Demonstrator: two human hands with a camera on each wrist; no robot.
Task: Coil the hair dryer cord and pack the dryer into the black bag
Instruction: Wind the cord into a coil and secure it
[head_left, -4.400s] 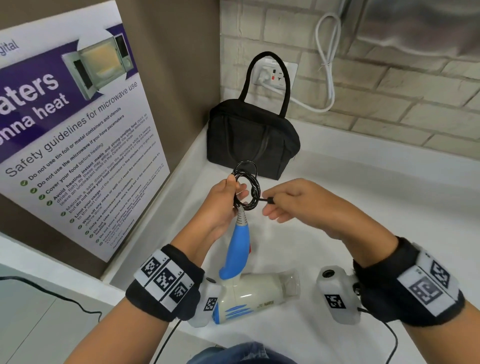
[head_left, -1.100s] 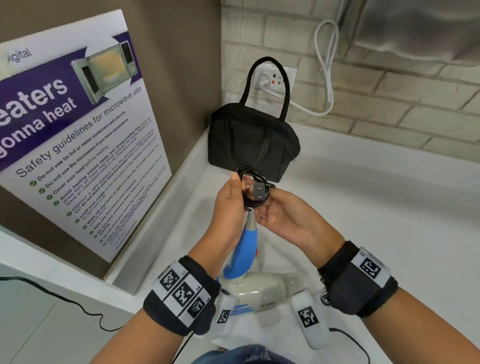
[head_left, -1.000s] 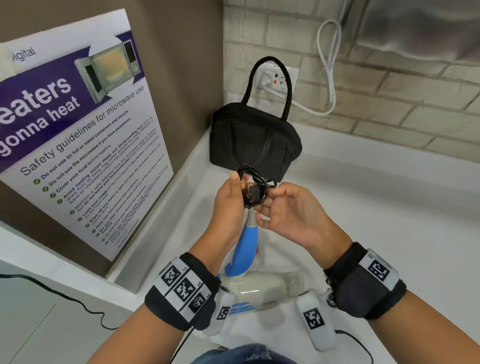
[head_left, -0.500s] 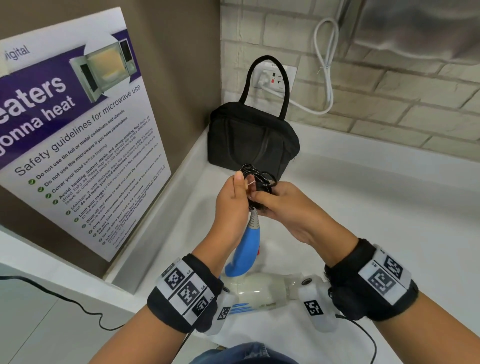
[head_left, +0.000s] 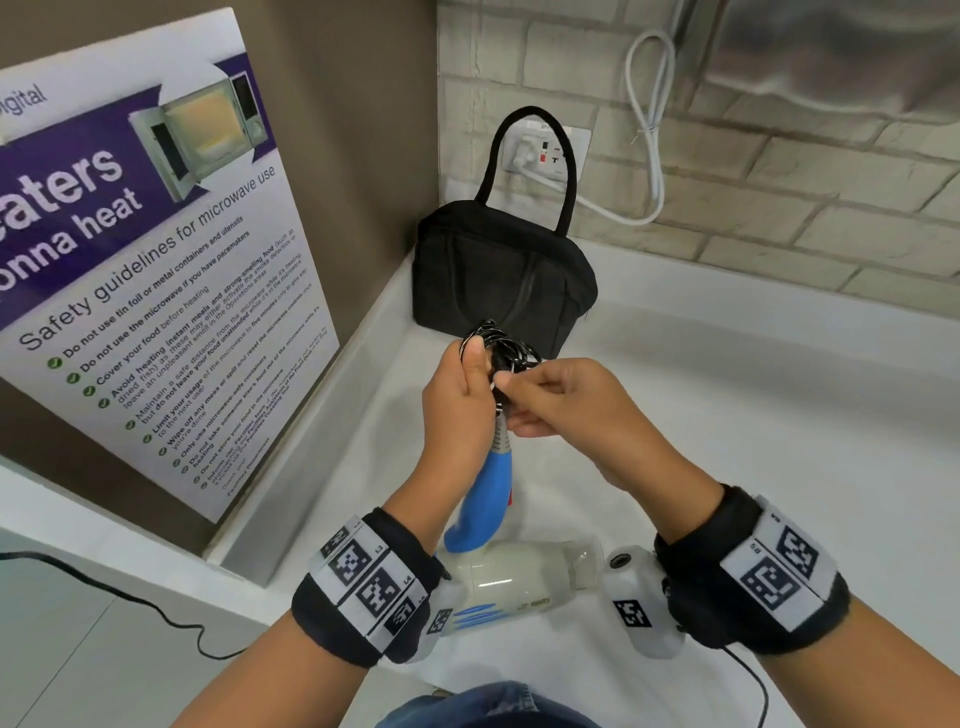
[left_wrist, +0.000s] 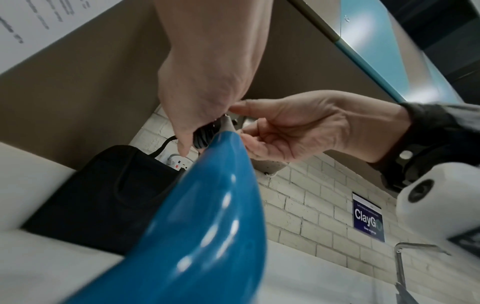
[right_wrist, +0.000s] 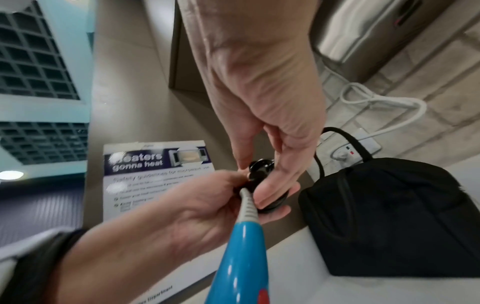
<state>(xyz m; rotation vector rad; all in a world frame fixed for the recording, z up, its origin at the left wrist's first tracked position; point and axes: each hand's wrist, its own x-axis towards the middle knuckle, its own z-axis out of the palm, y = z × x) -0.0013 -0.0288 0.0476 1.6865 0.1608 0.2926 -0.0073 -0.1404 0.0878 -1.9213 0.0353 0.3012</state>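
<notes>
My left hand (head_left: 457, 410) grips the glossy black coiled cord (head_left: 501, 345) mid-frame; my right hand (head_left: 561, 402) pinches it from the right. The hair dryer (head_left: 488, 499) with its smooth blue handle hangs below, and the soft black bag (head_left: 498, 280) stands just behind.

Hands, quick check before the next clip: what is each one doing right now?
Left hand: closed, gripping the coiled cord above the hair dryer handle.
Right hand: closed, pinching the same cord.
</notes>
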